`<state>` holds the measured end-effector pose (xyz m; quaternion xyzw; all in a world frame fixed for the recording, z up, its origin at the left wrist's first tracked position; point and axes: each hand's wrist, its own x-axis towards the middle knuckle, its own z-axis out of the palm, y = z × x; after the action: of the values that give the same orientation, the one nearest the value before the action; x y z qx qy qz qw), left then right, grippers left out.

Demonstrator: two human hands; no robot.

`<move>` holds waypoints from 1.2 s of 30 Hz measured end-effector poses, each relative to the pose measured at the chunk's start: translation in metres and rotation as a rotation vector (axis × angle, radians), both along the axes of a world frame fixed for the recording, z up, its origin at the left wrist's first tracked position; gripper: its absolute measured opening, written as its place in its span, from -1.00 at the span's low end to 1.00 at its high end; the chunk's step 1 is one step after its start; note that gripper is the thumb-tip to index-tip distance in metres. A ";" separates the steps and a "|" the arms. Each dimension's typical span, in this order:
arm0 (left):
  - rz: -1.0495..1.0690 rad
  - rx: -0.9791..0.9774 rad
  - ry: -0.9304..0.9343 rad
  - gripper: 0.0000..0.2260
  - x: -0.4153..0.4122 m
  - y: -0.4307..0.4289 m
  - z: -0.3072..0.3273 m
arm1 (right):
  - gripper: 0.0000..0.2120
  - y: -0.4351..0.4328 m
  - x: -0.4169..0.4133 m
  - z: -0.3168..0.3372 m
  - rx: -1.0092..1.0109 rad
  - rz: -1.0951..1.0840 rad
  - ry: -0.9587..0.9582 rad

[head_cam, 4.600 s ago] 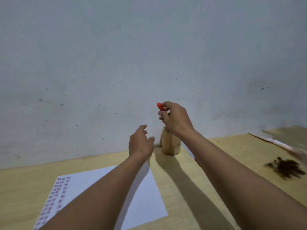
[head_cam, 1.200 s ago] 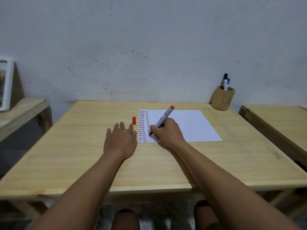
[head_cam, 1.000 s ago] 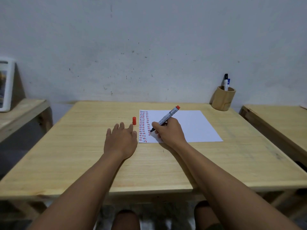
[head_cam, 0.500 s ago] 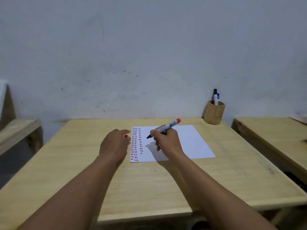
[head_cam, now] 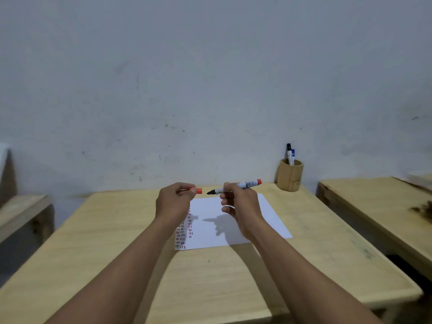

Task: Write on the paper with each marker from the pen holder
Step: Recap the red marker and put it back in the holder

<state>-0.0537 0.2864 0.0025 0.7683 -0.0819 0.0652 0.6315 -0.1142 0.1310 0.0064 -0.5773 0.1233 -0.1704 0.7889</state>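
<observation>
My right hand [head_cam: 238,206] holds a red marker [head_cam: 243,185] level above the white paper [head_cam: 259,218], its dark tip pointing left. My left hand [head_cam: 174,202] pinches the red cap [head_cam: 198,191], whose open end faces the tip with a small gap between them. Columns of short red, blue and black strokes run down the paper's left edge. At the table's back right stands a wooden pen holder [head_cam: 289,175] with a black marker [head_cam: 288,148] and a blue one [head_cam: 292,155] upright in it.
The wooden table [head_cam: 105,242] stands against a grey wall. A second wooden table [head_cam: 374,206] stands to the right across a narrow gap, with a dark smudge near its right edge. A low wooden bench [head_cam: 21,209] is at the left.
My right hand lifted the marker off the paper and turned it level. My left hand picked the red cap up from the table and brought it near the tip. The view tilted up.
</observation>
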 end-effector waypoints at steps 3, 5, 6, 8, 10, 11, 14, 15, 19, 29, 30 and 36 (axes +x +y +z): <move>-0.044 -0.069 0.050 -0.92 -0.005 -0.013 0.008 | -0.83 -0.008 -0.003 0.009 0.007 -0.010 -0.027; -0.081 -0.104 0.073 -0.93 -0.009 -0.021 0.013 | -0.83 -0.013 -0.006 0.013 0.011 -0.023 -0.035; -0.100 -0.113 0.081 -0.92 -0.011 -0.024 0.015 | -0.83 -0.016 -0.007 0.014 0.012 -0.024 -0.036; -0.134 -0.123 0.091 -0.92 -0.014 -0.031 0.019 | -0.84 -0.020 -0.009 0.017 0.012 -0.021 -0.035; -0.167 -0.113 0.101 -0.91 -0.018 -0.037 0.022 | -0.85 -0.025 -0.012 0.018 0.015 -0.014 -0.036; -0.179 -0.112 0.107 -0.91 -0.020 -0.040 0.023 | -0.85 -0.027 -0.013 0.018 0.018 -0.012 -0.037; -0.195 -0.133 0.097 -0.90 -0.024 -0.047 0.026 | -0.86 -0.034 -0.016 0.018 0.062 0.002 -0.030; -0.194 -0.136 0.085 -0.91 -0.025 -0.050 0.027 | -0.86 -0.036 -0.017 0.018 0.086 0.011 -0.024; -0.144 -0.134 0.021 -0.93 -0.026 -0.063 0.031 | -0.89 -0.042 -0.019 0.022 0.318 0.044 -0.045; -0.021 -0.001 -0.225 -0.88 -0.035 -0.112 0.047 | -0.72 -0.057 -0.017 0.026 -0.048 -0.288 -0.021; -0.021 0.018 -0.244 -0.89 -0.034 -0.116 0.049 | -0.79 -0.062 -0.020 0.027 -0.122 -0.273 0.008; -0.053 0.068 -0.327 -0.90 -0.026 -0.149 0.062 | -0.92 -0.102 -0.023 0.031 -0.548 -0.247 0.066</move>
<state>-0.0793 0.1377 0.0641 0.7661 -0.2057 0.1698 0.5848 -0.1376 0.0294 0.0376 -0.7545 0.1674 -0.2732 0.5728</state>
